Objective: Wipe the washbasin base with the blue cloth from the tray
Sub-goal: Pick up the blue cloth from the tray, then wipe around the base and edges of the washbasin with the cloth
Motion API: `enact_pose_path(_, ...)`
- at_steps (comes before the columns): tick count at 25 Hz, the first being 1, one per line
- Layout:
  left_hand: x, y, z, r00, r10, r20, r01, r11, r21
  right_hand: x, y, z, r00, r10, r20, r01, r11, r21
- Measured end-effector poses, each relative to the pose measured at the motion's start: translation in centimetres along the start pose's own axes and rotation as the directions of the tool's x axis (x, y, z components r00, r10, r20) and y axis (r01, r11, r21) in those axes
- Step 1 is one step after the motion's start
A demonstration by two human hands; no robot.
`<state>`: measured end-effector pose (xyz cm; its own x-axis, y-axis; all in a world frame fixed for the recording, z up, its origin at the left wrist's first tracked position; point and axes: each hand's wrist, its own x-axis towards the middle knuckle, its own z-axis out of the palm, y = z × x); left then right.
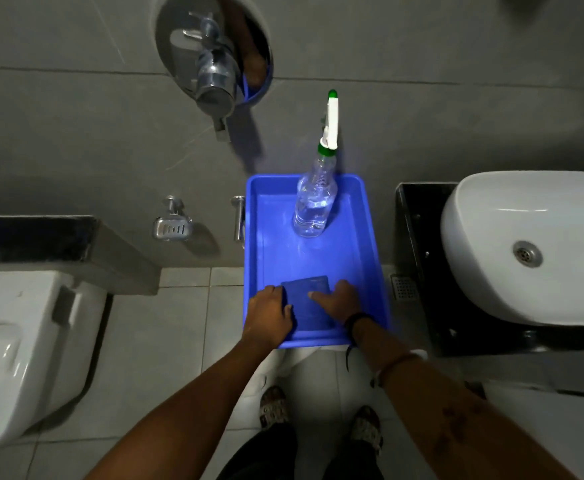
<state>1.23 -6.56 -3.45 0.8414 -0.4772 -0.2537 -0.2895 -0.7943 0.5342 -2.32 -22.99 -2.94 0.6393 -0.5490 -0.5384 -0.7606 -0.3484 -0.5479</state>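
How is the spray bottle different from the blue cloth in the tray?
The spray bottle stands upright at the far end of the tray; the blue cloth lies flat and folded at the near end. The spray bottle is clear with a white and green sprayer; the blue cloth is solid dark blue. Nobody touches the spray bottle, while the left hand and right hand rest on the blue cloth. Both sit inside the same tray.

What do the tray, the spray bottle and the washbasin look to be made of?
The tray looks like moulded plastic: uniform bright blue, smooth, rounded rim. The spray bottle seems clear plastic, see-through with a clear liquid inside, and an opaque white and green trigger head. The washbasin looks like glazed ceramic: white, glossy, with soft highlights, and a metal drain.
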Motion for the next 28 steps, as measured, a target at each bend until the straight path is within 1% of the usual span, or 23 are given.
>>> enact_pose_path(1,0.5,0.6,0.8,0.993,-0.117,0.023,0.118,0.988,-0.102,-0.1,0.5,0.5,1.0,-0.001,0.022,0.002,1.0,-0.013)
enact_pose_path(2,0.9,1.1,1.5,0.97,-0.236,0.064,0.244,0.945,-0.216,-0.2,0.9,0.8,1.0,-0.006,0.02,0.006,1.0,0.0)
enact_pose_path(3,1.5,1.2,1.9,0.933,-0.345,0.104,0.359,0.874,-0.328,-0.3,0.8,0.9,1.0,-0.005,0.003,0.005,0.999,0.034)
enact_pose_path(4,2.1,1.2,2.2,0.893,-0.427,0.145,0.445,0.784,-0.433,-0.2,0.9,0.9,1.0,0.018,-0.007,-0.017,0.997,0.078)
enact_pose_path(6,2.8,0.8,2.2,0.814,-0.512,0.276,0.565,0.583,-0.584,0.1,1.3,0.6,0.998,0.05,0.029,-0.054,0.987,0.152)
enact_pose_path(7,2.9,0.7,2.0,0.779,-0.517,0.355,0.611,0.497,-0.616,0.2,1.4,0.3,0.994,0.074,0.076,-0.087,0.977,0.193)
enact_pose_path(8,2.9,0.8,1.7,0.752,-0.51,0.418,0.646,0.439,-0.625,0.1,1.5,-0.1,0.985,0.115,0.13,-0.146,0.954,0.261)
enact_pose_path(9,2.8,0.9,1.3,0.735,-0.49,0.468,0.665,0.389,-0.638,-0.3,1.4,-0.4,0.972,0.157,0.175,-0.213,0.903,0.372)
enact_pose_path(10,2.6,1.4,0.8,0.738,-0.439,0.512,0.662,0.326,-0.675,-0.8,1.3,-1.0,0.962,0.184,0.2,-0.261,0.833,0.488)
enact_pose_path(11,2.4,2.0,0.2,0.754,-0.365,0.546,0.644,0.25,-0.723,-1.4,1.2,-1.6,0.962,0.194,0.194,-0.272,0.76,0.59)
enact_pose_path(12,2.3,2.4,-0.3,0.773,-0.289,0.564,0.624,0.19,-0.758,-1.7,1.1,-2.1,0.968,0.19,0.165,-0.251,0.714,0.653)
enact_pose_path(13,2.2,3.0,-0.9,0.789,-0.223,0.572,0.609,0.163,-0.776,-2.0,1.1,-2.6,0.975,0.176,0.136,-0.22,0.677,0.702)
enact_pose_path(15,1.5,4.5,-1.8,0.809,-0.111,0.578,0.588,0.133,-0.798,-2.8,1.2,-4.3,0.982,0.145,0.118,-0.184,0.63,0.755)
enact_pose_path(16,1.2,5.2,-2.0,0.814,-0.062,0.577,0.58,0.108,-0.807,-3.2,1.3,-5.1,0.984,0.131,0.122,-0.177,0.624,0.761)
enact_pose_path(18,0.7,7.4,-2.2,0.815,0.009,0.58,0.578,0.078,-0.813,-4.1,2.2,-7.0,0.987,0.118,0.111,-0.159,0.598,0.785)
enact_pose_path(20,0.1,9.8,-1.6,0.805,0.026,0.592,0.589,0.078,-0.804,-4.9,3.6,-9.0,0.988,0.115,0.102,-0.15,0.574,0.805)
enact_pose_path(21,-0.3,10.9,-0.9,0.797,0.013,0.603,0.601,0.078,-0.795,-5.4,4.6,-10.1,0.989,0.104,0.106,-0.146,0.57,0.809)
enact_pose_path(23,-1.0,13.4,1.0,0.782,-0.055,0.621,0.623,0.077,-0.778,-6.4,7.1,-12.8,0.988,0.091,0.127,-0.156,0.595,0.788)
enact_pose_path(25,-1.5,16.7,3.2,0.788,-0.115,0.605,0.616,0.111,-0.78,-7.1,10.2,-16.5,0.986,0.109,0.128,-0.168,0.65,0.741)
enact_pose_path(26,-1.9,18.2,4.4,0.808,-0.142,0.571,0.588,0.155,-0.794,-7.4,11.6,-18.3,0.987,0.118,0.111,-0.161,0.672,0.722)
enact_pose_path(27,-2.2,19.7,5.6,0.84,-0.186,0.51,0.542,0.24,-0.805,-7.5,13.1,-20.2,0.989,0.12,0.085,-0.144,0.682,0.717)
enact_pose_path(28,-2.4,21.0,6.9,0.878,-0.266,0.399,0.475,0.366,-0.8,-7.6,14.4,-22.0,0.992,0.119,0.051,-0.119,0.683,0.72)
